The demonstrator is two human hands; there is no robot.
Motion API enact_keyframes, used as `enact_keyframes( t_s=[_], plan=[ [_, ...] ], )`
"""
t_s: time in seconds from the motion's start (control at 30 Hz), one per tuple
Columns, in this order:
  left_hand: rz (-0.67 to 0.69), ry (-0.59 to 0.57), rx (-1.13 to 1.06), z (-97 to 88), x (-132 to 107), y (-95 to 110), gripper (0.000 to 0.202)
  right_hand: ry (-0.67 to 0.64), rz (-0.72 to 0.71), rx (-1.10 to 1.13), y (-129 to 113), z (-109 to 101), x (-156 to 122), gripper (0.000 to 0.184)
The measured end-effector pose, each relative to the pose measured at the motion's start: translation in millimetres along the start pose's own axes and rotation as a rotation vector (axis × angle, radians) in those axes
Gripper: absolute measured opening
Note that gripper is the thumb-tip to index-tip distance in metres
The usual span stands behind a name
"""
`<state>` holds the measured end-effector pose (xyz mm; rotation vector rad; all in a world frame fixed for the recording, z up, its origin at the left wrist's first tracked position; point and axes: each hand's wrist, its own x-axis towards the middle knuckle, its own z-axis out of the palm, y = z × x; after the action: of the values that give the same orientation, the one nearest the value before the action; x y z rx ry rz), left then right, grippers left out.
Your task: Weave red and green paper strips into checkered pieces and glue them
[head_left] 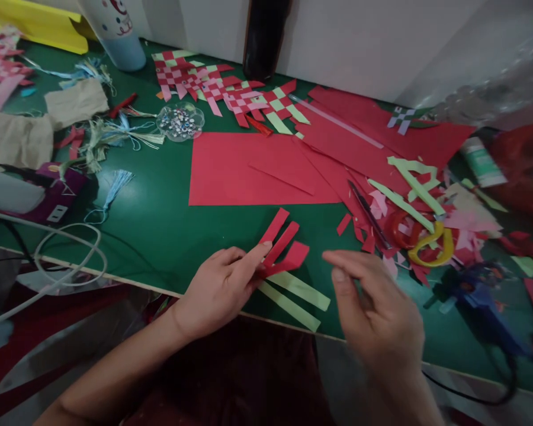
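Note:
My left hand (pixel 224 284) pinches the near end of a red paper piece cut into strips (pixel 282 245), which fans out over the green table (pixel 160 225). Two light green paper strips (pixel 293 299) lie under and just right of that hand at the table's near edge. My right hand (pixel 373 310) hovers a little to the right of the red strips, fingers loosely curled with thumb and forefinger forward; nothing shows in it.
A large red paper sheet (pixel 253 168) lies in the middle. Woven red, pink and green paper mats (pixel 222 89) sit at the back. Scissors (pixel 421 239), paper scraps, a glue stick (pixel 482 163) and a blue glue gun (pixel 475 296) crowd the right. Tassels, a googly-eye dish (pixel 180 121) and cables lie left.

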<state>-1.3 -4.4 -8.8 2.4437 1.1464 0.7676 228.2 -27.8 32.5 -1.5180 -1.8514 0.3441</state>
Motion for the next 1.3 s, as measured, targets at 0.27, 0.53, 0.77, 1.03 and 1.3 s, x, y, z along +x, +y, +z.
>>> enact_keyframes(
  t_s=[0.27, 0.53, 0.77, 1.03, 1.3],
  plan=[
    [0.025, -0.011, 0.043, -0.7, -1.8, -0.2, 0.052, -0.207, -0.208, -0.136, -14.3, 18.0, -22.4, 0.026],
    [0.01, -0.101, -0.02, -5.5, -4.8, -0.7, 0.063, -0.272, -0.096, -0.304, -20.2, 36.8, -28.3, 0.025],
    [0.019, -0.076, 0.0, -2.3, -3.6, -0.1, 0.05, -0.248, -0.096, -0.253, -20.3, 36.3, -31.6, 0.021],
    [0.01, -0.089, -0.032, -1.9, -3.7, -0.7, 0.038, -0.229, -0.103, -0.246, -17.8, 37.7, -33.3, 0.019],
    [0.145, -0.01, 0.017, -6.9, -3.7, -0.4, 0.023, -0.228, -0.123, -0.244, -16.3, 38.7, -34.5, 0.02]
  ],
)
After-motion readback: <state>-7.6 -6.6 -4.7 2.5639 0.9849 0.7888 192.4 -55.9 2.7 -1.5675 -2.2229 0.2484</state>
